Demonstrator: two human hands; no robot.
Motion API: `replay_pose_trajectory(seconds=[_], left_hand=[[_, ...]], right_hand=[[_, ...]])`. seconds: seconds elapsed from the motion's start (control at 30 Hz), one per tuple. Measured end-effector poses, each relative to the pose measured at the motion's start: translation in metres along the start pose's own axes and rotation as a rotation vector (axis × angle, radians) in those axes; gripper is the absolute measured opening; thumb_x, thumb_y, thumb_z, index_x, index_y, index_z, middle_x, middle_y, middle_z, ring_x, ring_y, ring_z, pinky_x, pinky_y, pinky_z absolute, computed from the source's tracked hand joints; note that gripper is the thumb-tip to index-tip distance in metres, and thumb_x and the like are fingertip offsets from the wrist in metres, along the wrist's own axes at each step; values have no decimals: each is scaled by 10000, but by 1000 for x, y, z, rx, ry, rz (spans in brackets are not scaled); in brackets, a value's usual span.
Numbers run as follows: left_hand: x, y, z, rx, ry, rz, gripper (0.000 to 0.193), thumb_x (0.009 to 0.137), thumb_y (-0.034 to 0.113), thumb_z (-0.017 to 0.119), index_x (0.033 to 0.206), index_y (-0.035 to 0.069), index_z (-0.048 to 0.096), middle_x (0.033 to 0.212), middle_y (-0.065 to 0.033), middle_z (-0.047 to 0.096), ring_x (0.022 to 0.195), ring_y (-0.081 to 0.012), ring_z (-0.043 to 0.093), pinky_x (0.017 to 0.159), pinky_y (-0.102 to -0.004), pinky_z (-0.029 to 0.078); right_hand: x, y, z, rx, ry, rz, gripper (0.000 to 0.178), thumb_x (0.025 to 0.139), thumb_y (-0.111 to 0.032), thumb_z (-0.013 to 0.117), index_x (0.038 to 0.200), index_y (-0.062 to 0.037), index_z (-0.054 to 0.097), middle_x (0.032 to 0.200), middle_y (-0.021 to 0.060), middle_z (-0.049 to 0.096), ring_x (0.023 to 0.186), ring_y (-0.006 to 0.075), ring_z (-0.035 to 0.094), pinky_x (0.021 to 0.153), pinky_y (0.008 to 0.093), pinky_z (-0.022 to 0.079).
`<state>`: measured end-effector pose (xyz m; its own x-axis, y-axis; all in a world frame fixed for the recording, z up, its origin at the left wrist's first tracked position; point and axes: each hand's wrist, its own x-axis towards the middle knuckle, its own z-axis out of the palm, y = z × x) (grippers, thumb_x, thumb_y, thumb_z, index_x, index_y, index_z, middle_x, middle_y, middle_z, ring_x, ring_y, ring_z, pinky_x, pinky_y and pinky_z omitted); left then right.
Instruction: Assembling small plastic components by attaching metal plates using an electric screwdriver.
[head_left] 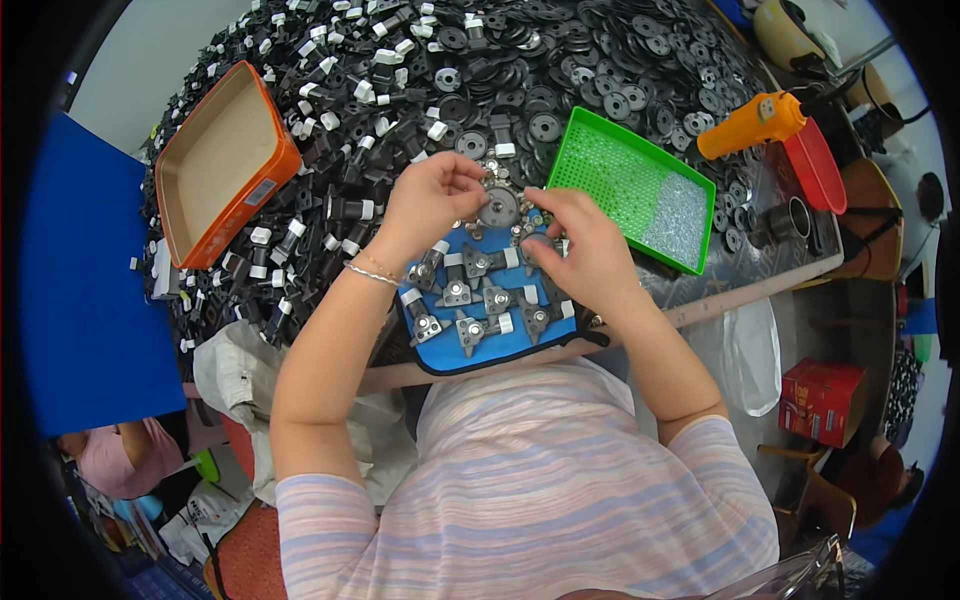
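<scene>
My left hand (432, 197) is closed in a pinch at the left edge of a black round disc (499, 208) with a metal centre. Across from it, my right hand (588, 245) has its thumb and forefinger apart, their tips close to small metal parts (493, 170) around the disc. A second dark round piece (538, 241) shows partly beside the right thumb. Below both hands lies a blue mat (480, 357) with a black border. On it are several black lever-like assemblies (470, 333) with white ends and a metal bolt each.
A large heap of black parts with white ends (330, 120) and stacked black discs (600, 60) covers the table's far side. An orange tray (168, 190) is at left. At right stand a green tray (712, 225) of small metal pieces, an orange power tool (755, 124) and a red tray (815, 165).
</scene>
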<state>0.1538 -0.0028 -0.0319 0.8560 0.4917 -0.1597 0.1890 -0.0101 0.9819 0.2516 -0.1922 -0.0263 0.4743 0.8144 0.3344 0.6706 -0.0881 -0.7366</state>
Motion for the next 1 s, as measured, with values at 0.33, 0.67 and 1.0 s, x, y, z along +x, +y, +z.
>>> replay_pose_trajectory(seconds=[0.33, 0.67, 1.0], left_hand=[[-31, 14, 21, 54, -71, 69, 228, 764, -26, 676, 983, -31, 611, 848, -55, 661, 753, -92, 626, 673, -215, 522], [-44, 12, 33, -148, -190, -66, 323, 796, -93, 614, 1106, -23, 559, 1022, -83, 627, 876, -96, 617, 760, -217, 523], [-52, 3, 42, -175, -366, -130, 674, 761, -93, 642, 1355, 46, 355, 1089, -136, 623, 755, -107, 619, 689, -230, 519]], right_hand=[[-6, -12, -6, -6, -103, -94, 513, 686, -131, 770, 1166, -73, 599, 1054, 104, 587, 893, 263, 616, 743, 338, 516], [-17, -10, -10, -30, -60, -2, 508, 618, -191, 825, 1065, -66, 618, 951, 87, 602, 746, 238, 625, 657, 325, 519], [-36, -16, -26, -30, -320, 6, 573, 573, -117, 827, 1107, -61, 626, 995, 97, 579, 905, 266, 598, 761, 334, 496]])
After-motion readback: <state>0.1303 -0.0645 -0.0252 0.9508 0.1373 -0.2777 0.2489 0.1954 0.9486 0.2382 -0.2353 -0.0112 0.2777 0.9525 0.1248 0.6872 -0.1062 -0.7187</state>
